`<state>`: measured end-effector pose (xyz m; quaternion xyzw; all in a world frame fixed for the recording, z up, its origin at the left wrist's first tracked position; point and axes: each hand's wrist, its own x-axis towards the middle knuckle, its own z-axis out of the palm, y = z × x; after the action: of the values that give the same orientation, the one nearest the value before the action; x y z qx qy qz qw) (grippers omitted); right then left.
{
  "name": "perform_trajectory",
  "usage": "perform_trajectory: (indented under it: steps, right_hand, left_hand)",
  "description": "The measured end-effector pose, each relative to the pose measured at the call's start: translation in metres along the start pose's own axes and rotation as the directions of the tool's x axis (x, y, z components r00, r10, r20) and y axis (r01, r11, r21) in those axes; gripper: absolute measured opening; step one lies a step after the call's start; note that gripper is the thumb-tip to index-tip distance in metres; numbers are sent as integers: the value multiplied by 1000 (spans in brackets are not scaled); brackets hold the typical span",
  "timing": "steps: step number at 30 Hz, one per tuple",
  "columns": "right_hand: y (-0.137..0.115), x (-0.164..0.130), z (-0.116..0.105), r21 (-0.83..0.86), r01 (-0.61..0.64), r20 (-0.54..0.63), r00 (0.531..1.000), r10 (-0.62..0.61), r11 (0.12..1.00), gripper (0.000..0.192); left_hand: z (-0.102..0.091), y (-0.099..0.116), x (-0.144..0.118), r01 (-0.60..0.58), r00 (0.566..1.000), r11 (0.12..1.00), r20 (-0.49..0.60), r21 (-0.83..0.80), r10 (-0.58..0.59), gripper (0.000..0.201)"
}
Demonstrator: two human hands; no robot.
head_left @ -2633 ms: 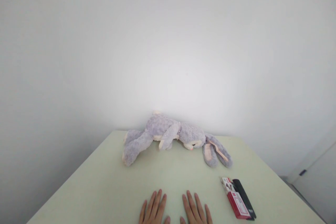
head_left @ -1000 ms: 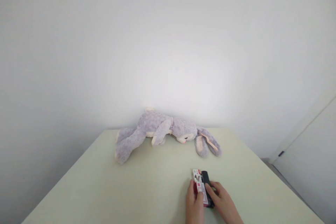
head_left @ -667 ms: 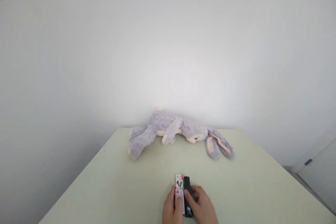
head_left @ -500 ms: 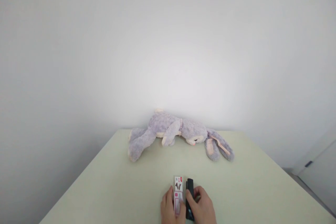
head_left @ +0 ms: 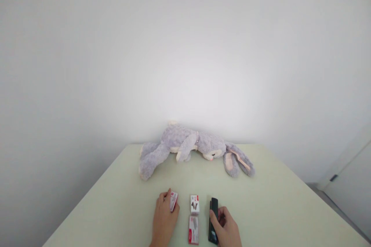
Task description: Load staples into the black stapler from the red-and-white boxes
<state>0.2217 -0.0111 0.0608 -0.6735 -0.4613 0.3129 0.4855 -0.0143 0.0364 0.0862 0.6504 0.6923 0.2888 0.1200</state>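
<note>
My left hand [head_left: 165, 216] grips a small white-and-red box [head_left: 173, 201], fingers over its left side and thumb at its right; much of the box is covered. My right hand [head_left: 228, 228] holds a black stapler [head_left: 213, 234] by its sides, thumb on the left and fingers on the right, its length pointing away from me. Between my hands, two small boxes form a column on the table. The farther one is a white box [head_left: 194, 204] with a dark picture on it. Nearer me is a red-and-white box [head_left: 193, 230] with a picture resembling a strip of staples.
A lilac plush rabbit [head_left: 179, 139] lies on its side along the back of the pale green table [head_left: 121, 200], against the white wall [head_left: 185, 54]. Its ears point right. The table's side edges slope away to left and right.
My left hand has moved left and away from me with a small box, uncovering the red-and-white box. The stapler and my right hand sit slightly farther right.
</note>
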Motion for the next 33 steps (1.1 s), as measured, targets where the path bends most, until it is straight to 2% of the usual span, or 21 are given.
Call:
perform_trajectory:
  steps: [3, 6, 10, 13, 17, 19, 22, 25, 29, 31, 33]
  right_hand:
    - [1, -1, 5, 11, 4, -25, 1000, -4, 1000, 49]
    - [1, -1, 9, 14, 7, -37, 999, -7, 1000, 52]
    - [0, -1, 6, -51, 4, 11, 1000, -4, 999, 56]
    - [0, 0, 1, -75, 3, 45, 999, 0, 997, 58]
    - [3, 1, -8, -180, 88, 4, 996, -89, 980, 57]
    - [4, 1, -14, -275, 155, -5, 987, -163, 949, 49]
    - [3, 2, -26, -337, 220, 85, 975, -203, 915, 39]
    - [-1, 1, -37, -391, 225, 150, 972, -179, 893, 39]
    - [-1, 2, -51, -457, 268, 220, 958, -184, 848, 44]
    - [1, 3, -54, -473, 294, 245, 949, -196, 830, 47]
    - [0, 4, -52, -486, 302, 256, 947, -196, 820, 49]
  left_hand:
    - [1, -16, -6, -27, 999, 1000, -42, 10, 27, 53]
    - [6, -37, -32, -42, 994, 998, -102, 54, 47, 53]
    - [7, -50, -62, 22, 999, 982, -50, 189, -12, 50]
    - [-2, -41, -61, 39, 999, 963, -19, 267, -35, 53]
    - [-7, -22, -50, 2, 996, 962, -86, 274, 22, 53]
    - [2, -9, -52, -99, 990, 968, -73, 231, 119, 48]
    - [26, 14, -61, -236, 972, 960, 43, 152, 232, 44]
    - [45, 32, -66, -217, 973, 968, 110, 127, 204, 57]
    - [43, 34, -59, -194, 977, 975, 108, 112, 182, 70]
    - [36, 28, -56, -118, 989, 983, 105, 139, 104, 66]
    - [31, 24, -60, -54, 991, 984, 131, 169, 32, 50]
